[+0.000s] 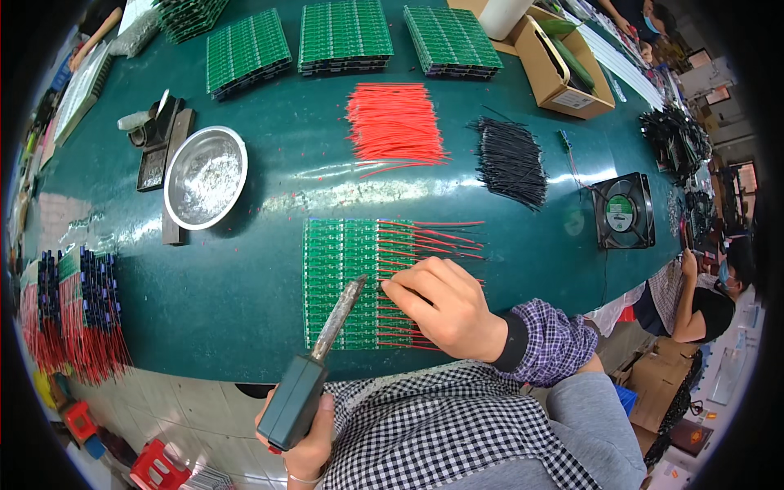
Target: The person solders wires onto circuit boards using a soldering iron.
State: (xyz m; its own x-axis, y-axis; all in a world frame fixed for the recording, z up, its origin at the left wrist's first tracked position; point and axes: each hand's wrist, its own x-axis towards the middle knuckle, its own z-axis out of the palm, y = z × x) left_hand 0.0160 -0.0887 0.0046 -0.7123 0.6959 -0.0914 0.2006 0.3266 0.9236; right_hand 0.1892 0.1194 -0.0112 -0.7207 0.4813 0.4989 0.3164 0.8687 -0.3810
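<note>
My left hand [317,441] is wrapped round the dark green handle of a soldering iron [302,398]. Its silvery tip slants up over the green circuit board panel [327,286], which lies flat at the table's near side. My right hand [445,306] has thumb and forefinger pinched at the board, close by the iron's tip. A red wire seems to be in that pinch, mostly hidden by the fingers. Along the panel's right part, a row of red wires [445,237] sticks out rightward, above and below my right hand.
Beyond the panel lie a bundle of red wires [396,122] and black wires [512,162]. A metal bowl [238,175] and soldering stand [151,167] are left; a fan [641,211] is right. Board stacks [343,33] line the back. Wired boards [86,302] stand far left. Other people sit around.
</note>
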